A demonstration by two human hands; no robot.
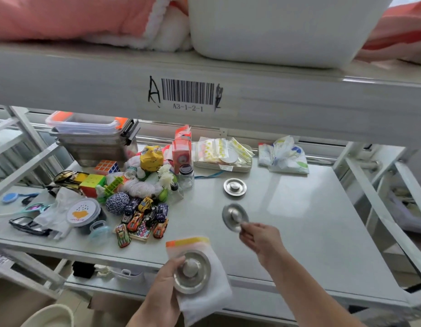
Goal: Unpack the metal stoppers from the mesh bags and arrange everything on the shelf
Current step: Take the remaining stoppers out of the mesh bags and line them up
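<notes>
Left grip (165, 277) grasps a mesh bag (204, 296) with one metal stopper (192, 271) at the near shelf (311, 232) edge. Right grip (259, 237) pinches a second stopper (234, 217), tilted over mid-shelf. Third stopper (235, 187) lies flat beyond it.

Toy cars (143, 219), perhaps blurred sunglasses (27, 226)

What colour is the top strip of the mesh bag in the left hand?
Orange and yellow; the mesh bag itself is white. Head view.
</notes>
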